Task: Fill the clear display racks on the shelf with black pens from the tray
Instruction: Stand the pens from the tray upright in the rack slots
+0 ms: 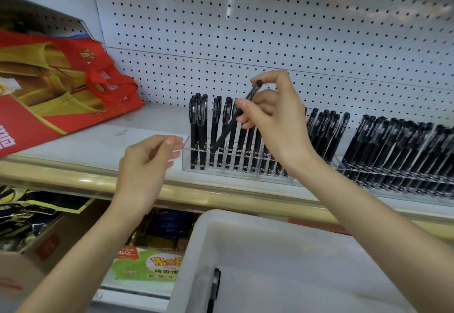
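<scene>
1. The right hand (272, 116) pinches one black pen (224, 133) near its cap end, thumb and fingers curled round it. The pen hangs tilted, its tip down and to the hand's left, at the holes of the clear rack (221, 169).
2. The left hand (147, 158) holds nothing. Its fingers are loosely curled just beside the rack's left end, and I cannot tell whether they touch it.
3. Standing pens (197, 126) crowd the rack below the right hand, and a second rack (393, 180) beyond its wrist looks packed.
4. Risk: at that slant the tip may miss its hole, skid along the acrylic or knock neighbouring pens askew.
5. Risk: with the left hand not bracing it, the light rack could slide on the shelf (86, 150) under a push.
6. Below both forearms the tray (270, 251) shows only one pen (215, 285), so the filling seems nearly done.
</scene>
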The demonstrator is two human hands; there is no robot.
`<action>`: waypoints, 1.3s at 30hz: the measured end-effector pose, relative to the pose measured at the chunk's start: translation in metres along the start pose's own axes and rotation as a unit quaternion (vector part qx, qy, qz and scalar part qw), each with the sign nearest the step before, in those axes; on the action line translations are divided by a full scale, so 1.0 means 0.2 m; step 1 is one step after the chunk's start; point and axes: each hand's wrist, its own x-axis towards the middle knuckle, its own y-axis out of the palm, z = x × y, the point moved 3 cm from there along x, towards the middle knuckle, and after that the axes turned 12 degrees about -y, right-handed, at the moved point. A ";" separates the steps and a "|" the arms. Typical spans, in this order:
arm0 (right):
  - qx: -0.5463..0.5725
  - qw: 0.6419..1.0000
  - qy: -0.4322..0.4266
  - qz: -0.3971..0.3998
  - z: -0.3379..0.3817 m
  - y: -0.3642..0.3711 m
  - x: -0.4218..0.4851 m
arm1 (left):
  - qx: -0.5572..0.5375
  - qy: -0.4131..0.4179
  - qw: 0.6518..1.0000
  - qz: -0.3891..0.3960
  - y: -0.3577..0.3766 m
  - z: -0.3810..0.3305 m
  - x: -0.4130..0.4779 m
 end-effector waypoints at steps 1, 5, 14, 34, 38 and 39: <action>-0.033 0.999 -0.029 0.010 -0.01 0.01 0.02 | 0.045 0.026 0.999 -0.005 -0.01 0.00 0.02; -0.084 0.994 -0.068 0.027 -0.06 0.07 0.05 | 0.209 0.057 0.975 0.040 0.06 0.03 0.00; -0.159 0.974 -0.077 0.144 -0.16 0.16 0.00 | 0.196 0.067 0.977 0.058 0.10 0.07 -0.02; -0.213 0.962 -0.105 0.137 -0.23 0.26 0.06 | 0.184 0.073 0.977 0.075 0.08 0.12 0.01; -0.214 0.965 -0.084 0.123 -0.21 0.24 0.06 | 0.197 0.084 0.973 0.080 0.08 0.13 0.01; -0.208 0.968 -0.076 0.116 -0.21 0.24 0.06 | 0.199 0.084 0.973 0.081 0.08 0.12 0.01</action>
